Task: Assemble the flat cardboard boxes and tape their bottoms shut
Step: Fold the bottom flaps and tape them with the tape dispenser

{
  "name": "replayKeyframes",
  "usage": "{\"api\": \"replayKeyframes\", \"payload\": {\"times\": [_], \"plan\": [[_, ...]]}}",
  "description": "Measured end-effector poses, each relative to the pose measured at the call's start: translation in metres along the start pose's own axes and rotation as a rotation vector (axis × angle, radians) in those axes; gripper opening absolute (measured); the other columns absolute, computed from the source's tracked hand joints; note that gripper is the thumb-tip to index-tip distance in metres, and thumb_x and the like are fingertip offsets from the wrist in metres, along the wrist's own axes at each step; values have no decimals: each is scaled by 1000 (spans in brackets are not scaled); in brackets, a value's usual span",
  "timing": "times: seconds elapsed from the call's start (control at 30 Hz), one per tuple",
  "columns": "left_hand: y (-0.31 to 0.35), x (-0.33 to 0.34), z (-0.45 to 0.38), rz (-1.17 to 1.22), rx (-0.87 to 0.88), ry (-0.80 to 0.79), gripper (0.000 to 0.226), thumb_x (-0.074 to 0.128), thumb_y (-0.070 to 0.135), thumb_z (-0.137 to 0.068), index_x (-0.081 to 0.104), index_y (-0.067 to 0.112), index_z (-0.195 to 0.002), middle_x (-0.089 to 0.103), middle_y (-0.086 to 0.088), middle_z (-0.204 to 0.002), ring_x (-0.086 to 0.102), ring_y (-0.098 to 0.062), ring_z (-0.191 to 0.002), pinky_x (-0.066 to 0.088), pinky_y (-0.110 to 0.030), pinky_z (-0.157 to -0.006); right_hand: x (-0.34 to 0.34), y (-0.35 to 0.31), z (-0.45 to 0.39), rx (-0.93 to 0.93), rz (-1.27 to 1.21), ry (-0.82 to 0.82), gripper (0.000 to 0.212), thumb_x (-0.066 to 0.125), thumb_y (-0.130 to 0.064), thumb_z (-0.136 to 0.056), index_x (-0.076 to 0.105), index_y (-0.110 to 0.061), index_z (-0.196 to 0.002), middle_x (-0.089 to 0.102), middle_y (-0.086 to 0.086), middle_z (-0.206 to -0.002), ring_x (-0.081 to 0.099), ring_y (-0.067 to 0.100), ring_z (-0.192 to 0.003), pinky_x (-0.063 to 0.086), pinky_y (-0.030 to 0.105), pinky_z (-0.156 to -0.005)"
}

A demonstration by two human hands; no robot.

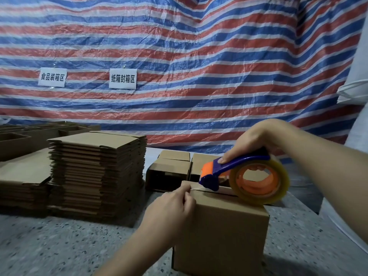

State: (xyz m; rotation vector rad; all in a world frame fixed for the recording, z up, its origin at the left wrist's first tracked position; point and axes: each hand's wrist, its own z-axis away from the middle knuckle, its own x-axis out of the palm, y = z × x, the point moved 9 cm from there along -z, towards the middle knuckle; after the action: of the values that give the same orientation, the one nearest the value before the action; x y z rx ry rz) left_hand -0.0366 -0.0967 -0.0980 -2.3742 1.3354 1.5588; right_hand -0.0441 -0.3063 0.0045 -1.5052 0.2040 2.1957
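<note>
At lower centre, the left hand [172, 206] pinches the tape end [196, 189] on the box [221, 232]. The right hand [256, 139], right of centre, grips the tape dispenser [245, 177] resting on the box's top seam. Stacked flat boxes [97, 176] lie at left.

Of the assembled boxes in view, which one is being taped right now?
The nearest box, under both hands: the tape dispenser rests on its top seam. The two boxes behind it lie on their sides, untouched.
</note>
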Motion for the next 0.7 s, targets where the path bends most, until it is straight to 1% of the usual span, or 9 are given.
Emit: {"api": "replayKeyframes", "payload": {"times": [0.17, 0.23, 0.37, 0.47, 0.5, 0.57, 0.6, 0.63, 0.7], "plan": [[-1, 0, 1, -3, 48, 18, 37, 26, 40, -101, 49, 38, -129, 65, 11, -86, 58, -2, -71, 50, -27, -62, -9, 71, 9, 127, 38, -47, 102, 81, -82, -41, 71, -12, -116, 78, 8, -101, 74, 19, -84, 59, 29, -77], [2, -2, 0, -14, 58, 23, 35, 26, 39, -100, 51, 35, -125, 65, 9, -88, 58, -2, -74, 51, -27, -63, 1, 90, 9, 143, -1, -93, 102, 81, -82, -45, 70, -13, -119, 77, 9, -106, 73, 19, -88, 58, 29, -80], [13, -6, -7, -152, 65, 8, 39, 29, 42, -98, 58, 28, -120, 59, 6, -126, 52, -9, -117, 49, -30, -91, 13, 93, 5, 151, 4, -110, 89, 76, -78, -57, 70, -14, -118, 77, 5, -98, 73, 16, -81, 57, 26, -72], [31, -3, -17, -333, 121, -34, 59, 23, 62, -96, 62, 23, -116, 49, 0, -145, 38, -15, -138, 33, -34, -111, 12, 90, 6, 169, 32, -93, 93, 76, -81, -53, 69, -14, -117, 78, 5, -93, 75, 16, -78, 58, 26, -66], [39, 2, -18, -363, 153, -63, 70, 20, 70, -93, 57, 22, -127, 43, -2, -151, 32, -16, -142, 25, -35, -116, 11, 90, 7, 174, 43, -89, 96, 76, -82, -49, 69, -15, -117, 78, 5, -93, 75, 16, -78, 58, 25, -66], [55, 16, -17, -329, 237, -152, 87, 19, 78, -87, 28, 22, -153, 23, 0, -162, 18, -15, -149, 9, -31, -119, 11, 88, 7, 172, 56, -88, 101, 77, -84, -42, 69, -15, -117, 78, 4, -94, 75, 16, -79, 58, 25, -68], [63, 23, -16, -309, 277, -197, 92, 20, 80, -85, 14, 23, -157, 14, 1, -164, 12, -14, -150, 4, -30, -118, 11, 88, 7, 169, 58, -89, 103, 78, -84, -39, 69, -15, -116, 78, 4, -94, 74, 16, -80, 58, 25, -69], [68, 31, -14, -307, 306, -239, 94, 21, 82, -84, 9, 23, -157, 11, 2, -164, 10, -13, -150, 3, -31, -118, 11, 88, 7, 166, 59, -89, 105, 78, -84, -38, 69, -15, -116, 78, 5, -96, 74, 16, -81, 58, 26, -71], [71, 41, -13, -355, 335, -293, 92, 23, 81, -85, 16, 24, -156, 15, 0, -164, 13, -15, -150, 9, -35, -121, 11, 89, 7, 160, 53, -94, 104, 77, -84, -41, 69, -15, -117, 78, 6, -100, 74, 16, -84, 58, 26, -75]]}}
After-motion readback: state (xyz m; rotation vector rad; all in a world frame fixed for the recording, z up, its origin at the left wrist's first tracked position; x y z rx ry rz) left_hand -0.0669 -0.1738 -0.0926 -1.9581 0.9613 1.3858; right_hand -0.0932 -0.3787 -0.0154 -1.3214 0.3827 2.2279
